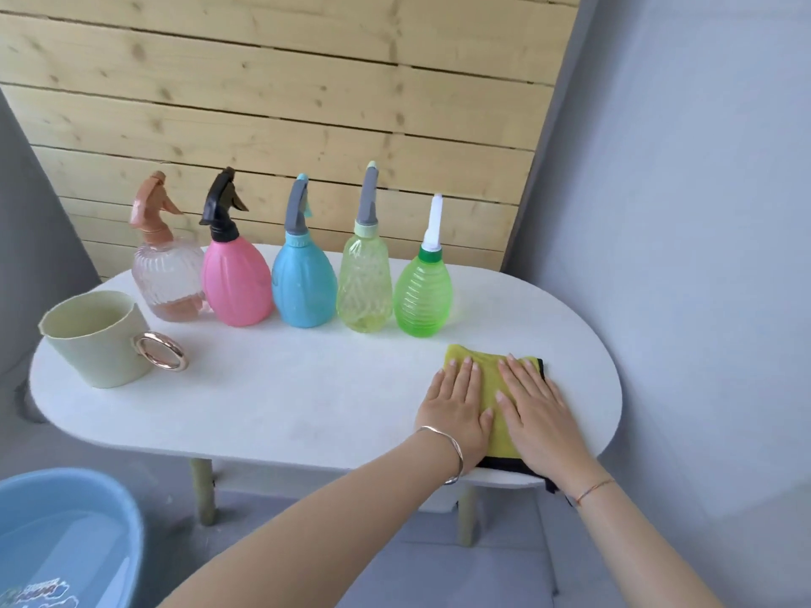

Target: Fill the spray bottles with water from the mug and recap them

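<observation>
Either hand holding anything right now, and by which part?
Nothing gripped: left hand and right hand rest flat, fingers straight, on the yellow cloth.

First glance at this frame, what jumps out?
Five colourful bottles stand capped in a row along the back of the table. The left hand and right hand lie flat on a yellow cloth at the front right. A pale green mug sits at the left end.
</observation>
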Demonstrator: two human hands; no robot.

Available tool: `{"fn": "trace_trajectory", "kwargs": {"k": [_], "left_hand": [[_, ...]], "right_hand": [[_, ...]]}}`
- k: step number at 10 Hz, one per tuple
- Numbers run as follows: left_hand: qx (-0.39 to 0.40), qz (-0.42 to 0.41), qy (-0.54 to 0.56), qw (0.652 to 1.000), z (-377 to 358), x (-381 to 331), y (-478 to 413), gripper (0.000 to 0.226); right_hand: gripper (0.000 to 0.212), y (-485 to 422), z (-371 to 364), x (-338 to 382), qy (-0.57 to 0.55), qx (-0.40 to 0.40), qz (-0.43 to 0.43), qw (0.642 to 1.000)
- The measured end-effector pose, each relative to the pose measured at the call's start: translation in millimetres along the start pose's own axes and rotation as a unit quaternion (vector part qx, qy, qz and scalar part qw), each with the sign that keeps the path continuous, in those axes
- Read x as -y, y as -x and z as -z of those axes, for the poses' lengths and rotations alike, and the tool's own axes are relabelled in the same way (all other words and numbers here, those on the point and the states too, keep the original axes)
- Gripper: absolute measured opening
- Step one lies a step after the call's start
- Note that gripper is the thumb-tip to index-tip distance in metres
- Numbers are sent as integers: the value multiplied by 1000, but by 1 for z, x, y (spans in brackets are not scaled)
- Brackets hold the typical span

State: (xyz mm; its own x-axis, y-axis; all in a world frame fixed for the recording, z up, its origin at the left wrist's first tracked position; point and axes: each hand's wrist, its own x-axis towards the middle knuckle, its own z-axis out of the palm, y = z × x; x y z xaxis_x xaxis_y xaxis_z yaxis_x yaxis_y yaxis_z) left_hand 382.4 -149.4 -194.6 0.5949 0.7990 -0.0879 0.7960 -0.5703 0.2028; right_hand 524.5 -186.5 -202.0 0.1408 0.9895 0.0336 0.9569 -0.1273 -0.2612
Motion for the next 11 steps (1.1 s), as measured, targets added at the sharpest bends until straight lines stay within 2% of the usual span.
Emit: {"fn": "trace_trajectory", "kwargs": {"k": [2, 4, 7, 10, 11], "left_hand": [[0, -22, -22, 1000, -5, -40, -29, 63], [4, 2, -15, 1000, -5, -53, -81, 67], [-6, 38, -2, 999, 1, -50, -138, 68], [4, 28, 11, 1000, 5, -43, -133, 68], [-16, 1, 20, 1000, 16, -38, -110, 79]], "right_hand": [[49, -1, 12, -47, -3, -7, -26, 1000], [47, -42, 23, -81, -8, 10, -51, 999], [51, -101, 29, -102, 8, 14, -66, 998], [49, -102, 35, -99, 12, 27, -87, 996], [50, -95, 49, -87, -52, -49, -100, 992]]}}
